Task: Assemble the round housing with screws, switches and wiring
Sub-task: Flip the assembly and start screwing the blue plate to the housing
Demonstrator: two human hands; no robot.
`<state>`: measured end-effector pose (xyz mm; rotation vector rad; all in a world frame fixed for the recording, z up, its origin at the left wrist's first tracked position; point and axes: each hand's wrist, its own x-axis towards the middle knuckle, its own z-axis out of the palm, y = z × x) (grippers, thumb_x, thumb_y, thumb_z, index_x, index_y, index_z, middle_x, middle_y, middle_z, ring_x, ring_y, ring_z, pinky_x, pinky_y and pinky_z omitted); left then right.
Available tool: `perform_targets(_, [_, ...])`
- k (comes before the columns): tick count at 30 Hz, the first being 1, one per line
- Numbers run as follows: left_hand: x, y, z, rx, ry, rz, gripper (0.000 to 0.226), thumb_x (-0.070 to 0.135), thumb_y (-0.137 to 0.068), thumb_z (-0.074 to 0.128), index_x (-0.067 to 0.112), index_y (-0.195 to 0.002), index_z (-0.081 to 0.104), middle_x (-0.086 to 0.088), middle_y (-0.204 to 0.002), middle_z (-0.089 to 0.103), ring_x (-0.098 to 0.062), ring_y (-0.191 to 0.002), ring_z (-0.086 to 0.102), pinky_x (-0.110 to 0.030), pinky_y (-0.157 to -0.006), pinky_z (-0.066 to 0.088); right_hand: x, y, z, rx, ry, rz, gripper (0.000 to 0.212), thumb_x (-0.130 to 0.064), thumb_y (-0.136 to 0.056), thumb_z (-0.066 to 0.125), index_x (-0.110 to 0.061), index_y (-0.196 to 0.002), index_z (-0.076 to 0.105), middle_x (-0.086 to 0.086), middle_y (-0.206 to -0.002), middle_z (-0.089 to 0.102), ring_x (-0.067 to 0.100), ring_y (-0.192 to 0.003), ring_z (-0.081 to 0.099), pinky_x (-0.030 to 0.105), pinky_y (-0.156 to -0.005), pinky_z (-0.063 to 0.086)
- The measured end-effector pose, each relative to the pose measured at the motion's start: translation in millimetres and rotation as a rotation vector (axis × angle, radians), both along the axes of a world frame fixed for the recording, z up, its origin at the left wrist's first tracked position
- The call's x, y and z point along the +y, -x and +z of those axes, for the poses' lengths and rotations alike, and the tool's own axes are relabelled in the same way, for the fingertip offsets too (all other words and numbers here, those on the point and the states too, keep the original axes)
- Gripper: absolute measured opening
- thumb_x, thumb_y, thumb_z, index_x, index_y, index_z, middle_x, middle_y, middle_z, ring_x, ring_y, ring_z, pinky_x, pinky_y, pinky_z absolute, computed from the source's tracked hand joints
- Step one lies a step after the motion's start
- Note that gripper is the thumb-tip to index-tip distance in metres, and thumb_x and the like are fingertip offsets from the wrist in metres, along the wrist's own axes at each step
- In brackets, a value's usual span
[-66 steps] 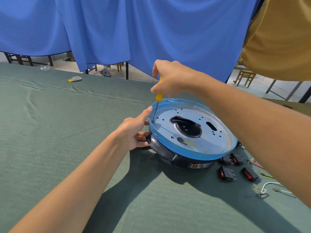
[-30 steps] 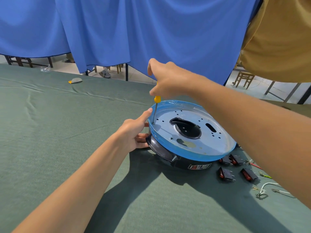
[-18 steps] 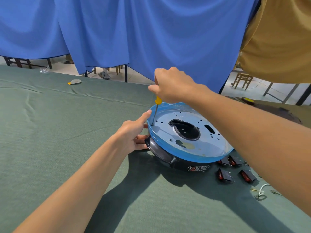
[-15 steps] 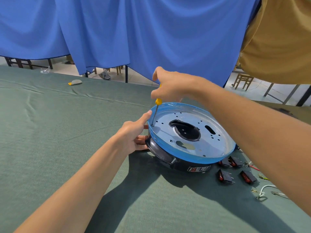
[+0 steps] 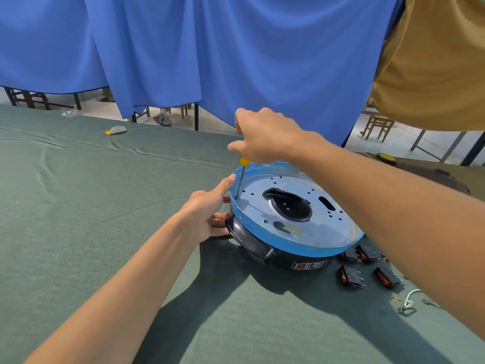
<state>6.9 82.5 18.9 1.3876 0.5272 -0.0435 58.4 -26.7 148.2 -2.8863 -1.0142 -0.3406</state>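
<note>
Round housing [image 5: 301, 245] sits centre-right of the frame on the green cloth [image 5: 78, 206], with a blue film rim, a perforated metal plate on top and a black body below. The label [image 5: 309, 265] on its side is unreadable.

The right hand [image 5: 265, 137], above the housing's left edge, is closed tight around the screwdriver [image 5: 242, 174]. Most of the yellow handle is buried in the fist, so only its lower end and the thin shaft show. The tip touches the plate near the left rim; what sits under it is too small to tell.

The left hand [image 5: 207, 216], at the housing's left side, holds it. The thumb lies straight along the blue rim and the fingers curl against the black body, their tips hidden.

There are four black-and-red switches [image 5: 350, 277] at lower right, just beside the housing, and the back two are partly tucked under the rim. The white wire [image 5: 409, 300] is further right, and the right forearm hides part of it.

A blue curtain [image 5: 236, 61] fills the top of the frame, and ochre fabric [image 5: 433, 61] at upper right is cropped by the frame. A small yellow-grey object [image 5: 115, 130] lies upper left on the cloth, unidentifiable.
</note>
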Motion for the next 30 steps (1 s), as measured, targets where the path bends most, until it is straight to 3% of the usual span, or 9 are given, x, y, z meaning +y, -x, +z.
perform_targets(3, [0,0,0,-0.006,0.005,0.009,0.055,0.062,-0.078,0.069,0.011,-0.099,0.065,-0.006,-0.067,0.073,-0.021,-0.055,0.069,-0.034,-0.053,0.058,2,1,8,0.167,0.054,0.021,0.031,-0.029,-0.088,0.055,-0.016,-0.112,0.04,0.005,-0.084,0.055,0.019,-0.062,0.052,0.029,-0.051,0.037])
perform_targets(5, [0,0,0,-0.005,-0.002,0.017,0.055,0.062,-0.078,0.069,0.011,-0.099,0.065,-0.007,-0.065,0.073,-0.022,-0.054,0.069,-0.034,-0.052,0.057,2,1,9,0.156,0.048,0.032,0.027,-0.019,-0.086,0.051,-0.016,-0.112,0.044,0.007,-0.088,0.054,0.021,-0.064,0.054,0.028,-0.051,0.038])
perform_targets(10, [0,-2,-1,0.002,-0.056,0.024,0.054,0.061,-0.078,0.069,0.01,-0.097,0.067,-0.009,-0.074,0.074,-0.023,-0.056,0.069,-0.038,-0.058,0.061,1,0,2,0.032,0.005,-0.008,0.005,-0.018,-0.083,0.053,-0.014,-0.08,0.053,0.004,-0.077,0.047,0.023,-0.064,0.047,0.032,-0.058,0.041])
perform_targets(13, [2,-2,-2,-0.01,-0.053,0.013,0.055,0.061,-0.075,0.072,0.01,-0.095,0.069,-0.008,-0.08,0.075,-0.025,-0.064,0.07,-0.046,-0.073,0.062,7,0,5,0.014,0.068,-0.03,0.024,-0.019,-0.085,0.053,-0.014,-0.065,0.042,0.004,-0.069,0.044,0.021,-0.056,0.04,0.028,-0.051,0.033])
perform_targets(16, [4,0,-1,-0.004,-0.041,-0.014,0.057,0.062,-0.074,0.073,0.01,-0.097,0.069,-0.01,-0.082,0.076,-0.025,-0.067,0.071,-0.044,-0.072,0.062,15,6,17,0.065,0.229,-0.034,0.034,-0.03,-0.089,0.056,-0.012,-0.062,0.045,0.001,-0.056,0.046,0.017,-0.046,0.04,0.022,-0.045,0.031])
perform_targets(19, [4,1,1,0.009,-0.033,-0.036,0.057,0.061,-0.076,0.072,0.009,-0.1,0.067,-0.011,-0.075,0.075,-0.024,-0.061,0.07,-0.035,-0.057,0.059,18,10,30,0.248,0.337,-0.03,0.032,-0.031,-0.089,0.063,-0.009,-0.066,0.055,0.003,-0.053,0.049,0.018,-0.041,0.04,0.02,-0.043,0.037])
perform_targets(23, [5,1,4,0.028,-0.13,-0.074,0.052,0.058,-0.083,0.063,0.01,-0.101,0.067,-0.012,-0.075,0.068,-0.025,-0.065,0.065,-0.036,-0.067,0.06,10,5,25,0.255,0.243,0.01,0.014,-0.019,-0.087,0.068,-0.008,-0.08,0.061,0.003,-0.06,0.061,0.014,-0.041,0.051,0.019,-0.046,0.044])
perform_targets(27, [9,3,11,0.044,-0.297,-0.092,0.046,0.054,-0.085,0.057,0.011,-0.096,0.067,-0.005,-0.057,0.068,-0.017,-0.049,0.065,-0.025,-0.053,0.055,3,3,20,0.278,0.166,0.05,0.017,-0.024,-0.084,0.072,-0.007,-0.086,0.069,0.004,-0.064,0.069,0.016,-0.053,0.059,0.019,-0.046,0.046])
perform_targets(30, [9,4,15,0.057,-0.417,-0.108,0.044,0.055,-0.085,0.053,0.015,-0.094,0.07,-0.005,-0.069,0.075,-0.015,-0.059,0.069,-0.023,-0.061,0.052,3,1,19,0.284,0.147,0.057,0.018,-0.026,-0.084,0.072,-0.009,-0.08,0.069,-0.001,-0.057,0.068,0.011,-0.047,0.06,0.017,-0.042,0.043])
